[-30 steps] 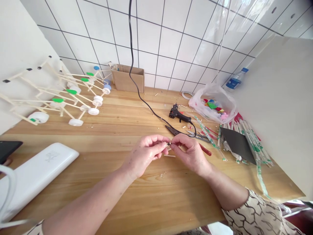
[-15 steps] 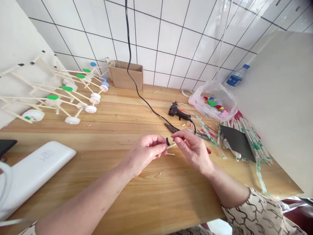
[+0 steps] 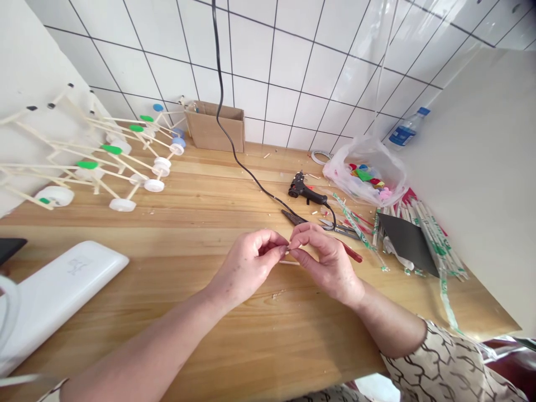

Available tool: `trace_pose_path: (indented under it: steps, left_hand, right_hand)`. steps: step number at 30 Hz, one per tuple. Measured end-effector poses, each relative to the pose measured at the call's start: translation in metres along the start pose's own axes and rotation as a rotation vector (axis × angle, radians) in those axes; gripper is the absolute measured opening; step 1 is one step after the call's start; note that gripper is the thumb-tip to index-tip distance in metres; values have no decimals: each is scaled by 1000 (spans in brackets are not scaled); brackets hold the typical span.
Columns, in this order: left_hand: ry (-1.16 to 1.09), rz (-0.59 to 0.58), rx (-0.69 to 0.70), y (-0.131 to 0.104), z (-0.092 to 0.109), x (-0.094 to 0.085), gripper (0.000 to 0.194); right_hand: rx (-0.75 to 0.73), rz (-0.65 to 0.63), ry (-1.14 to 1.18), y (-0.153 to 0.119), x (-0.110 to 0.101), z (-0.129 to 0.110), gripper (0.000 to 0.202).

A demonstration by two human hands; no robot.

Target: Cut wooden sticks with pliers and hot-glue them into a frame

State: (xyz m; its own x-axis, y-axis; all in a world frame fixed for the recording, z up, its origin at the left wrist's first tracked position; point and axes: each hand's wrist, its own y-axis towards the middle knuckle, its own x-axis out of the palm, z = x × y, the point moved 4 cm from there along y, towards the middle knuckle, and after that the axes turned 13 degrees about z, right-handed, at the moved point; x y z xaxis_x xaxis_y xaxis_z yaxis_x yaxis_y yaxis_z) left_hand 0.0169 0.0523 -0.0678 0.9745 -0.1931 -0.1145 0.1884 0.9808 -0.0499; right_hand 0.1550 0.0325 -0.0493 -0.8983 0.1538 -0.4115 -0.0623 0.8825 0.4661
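My left hand [image 3: 255, 259] and my right hand [image 3: 324, 259] meet fingertip to fingertip above the middle of the table, both closed in a pinch. A small wooden stick is in the left fingers, almost wholly covered by them. Between the fingertips a bit of the black strip [image 3: 288, 249] shows, with the right thumb and forefinger pressed on it. Another short pale stick [image 3: 290, 262] lies on the wood just below my fingers. Behind the right hand are pliers [image 3: 293, 218] with a red handle [image 3: 350, 251].
Farther back lie a black glue gun [image 3: 307, 191], scissors [image 3: 341, 228] and a plastic bag [image 3: 364, 170] of colourful pieces. Paper-wrapped sticks [image 3: 431, 240] and a black sheet [image 3: 408, 243] are right. Stick models with white wheels [image 3: 154, 185] and a white power bank [image 3: 71, 296] are left.
My right fingertips have come in against the left ones, onto the black strip. The stick and strip, plainly seen before, are now mostly hidden. The view has shifted slightly.
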Motion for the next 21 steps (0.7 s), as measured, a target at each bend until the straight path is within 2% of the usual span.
trace_pose_path:
  steps: [9,14,17,19,21]
  left_hand:
    - [-162,-23,-133,0,-6,-2,12]
    - [-288,-17,-201,-1,-6,1,13]
    - [-287,-16,-192,-1,-6,1,13]
    - [-234,-5,-142,-1,-6,0,14]
    - [-160,27,-73,-1,-5,-2,14]
  right_hand:
    - [-273,-22,-121,0,-6,-8,15]
    - [-291,-42,-140,1,-7,-10,16]
    - [-171,-45,-38,1,-7,-4,11]
    - [15,-29,75,0,-8,6,6]
    - [215,-1,189,-1,-8,18,10]
